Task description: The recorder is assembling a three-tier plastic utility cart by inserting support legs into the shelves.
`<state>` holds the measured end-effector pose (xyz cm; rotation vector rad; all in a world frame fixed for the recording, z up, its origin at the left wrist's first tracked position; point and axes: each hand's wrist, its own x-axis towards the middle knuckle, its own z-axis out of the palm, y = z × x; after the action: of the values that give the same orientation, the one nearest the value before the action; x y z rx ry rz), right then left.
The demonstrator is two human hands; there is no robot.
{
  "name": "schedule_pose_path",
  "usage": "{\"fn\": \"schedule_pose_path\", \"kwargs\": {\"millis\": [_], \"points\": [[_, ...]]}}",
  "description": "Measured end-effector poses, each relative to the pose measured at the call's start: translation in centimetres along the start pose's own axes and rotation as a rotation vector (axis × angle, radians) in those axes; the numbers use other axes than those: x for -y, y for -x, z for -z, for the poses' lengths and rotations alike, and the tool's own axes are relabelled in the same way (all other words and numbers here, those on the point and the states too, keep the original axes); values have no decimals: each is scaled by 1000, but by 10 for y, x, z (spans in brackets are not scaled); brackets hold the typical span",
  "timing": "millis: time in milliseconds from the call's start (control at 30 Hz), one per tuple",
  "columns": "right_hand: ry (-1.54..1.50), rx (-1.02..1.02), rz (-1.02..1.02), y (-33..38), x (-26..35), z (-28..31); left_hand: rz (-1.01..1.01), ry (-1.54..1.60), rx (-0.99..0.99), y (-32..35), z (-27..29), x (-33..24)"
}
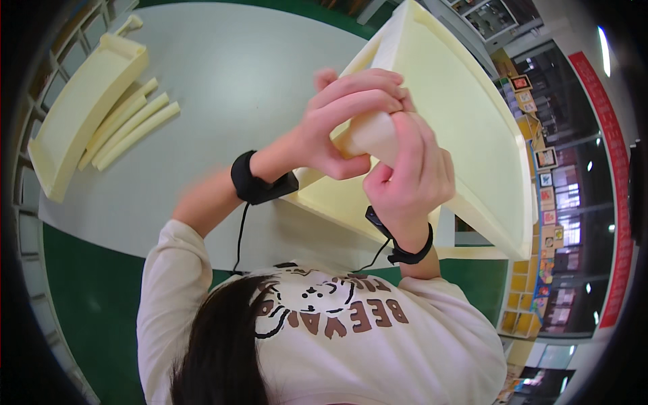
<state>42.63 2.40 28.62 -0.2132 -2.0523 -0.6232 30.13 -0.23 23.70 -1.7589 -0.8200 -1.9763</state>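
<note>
Both my hands are raised close together over a large cream frame with broad panels [466, 115]. Between them is a thick, pale cream rounded piece [376, 135], whose ends are hidden by my fingers. My left hand [337, 111] curls around it from the left, thumb below and fingers over the top. From the right, my right hand [413, 172] closes on the same piece, its fingers bent near the left fingertips. Whether this piece is joined to the frame cannot be made out.
The frame stands on a pale grey table [223, 61]. At the table's left lie a long cream panel with raised edges [88, 111], several cream rods [138, 128] and a short knobbed peg [129, 25]. Thin black cables [241, 236] hang from my wristbands.
</note>
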Motion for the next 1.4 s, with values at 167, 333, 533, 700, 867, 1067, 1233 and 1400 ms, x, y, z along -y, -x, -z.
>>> {"fn": "schedule_pose_path", "kwargs": {"millis": [167, 333, 533, 700, 867, 1067, 1233, 1400], "points": [[44, 142, 120, -1, -5, 3, -49, 44, 0, 0, 2, 14], [-159, 25, 94, 16, -25, 32, -62, -149, 48, 13, 22, 24], [201, -398, -419, 140, -136, 118, -61, -395, 122, 3, 14, 10], [335, -59, -540, 192, -195, 145, -62, -563, 168, 5, 28, 9], [146, -307, -519, 203, -214, 139, -116, -887, 203, -1, 25, 0], [96, -422, -458, 204, -213, 131, 32, -708, 47, 3, 17, -4], [168, -460, -360, 204, -215, 128, -11, -671, 38, 3, 37, 3], [204, -440, -318, 209, -217, 130, -50, -743, 94, -2, 32, 4]]}}
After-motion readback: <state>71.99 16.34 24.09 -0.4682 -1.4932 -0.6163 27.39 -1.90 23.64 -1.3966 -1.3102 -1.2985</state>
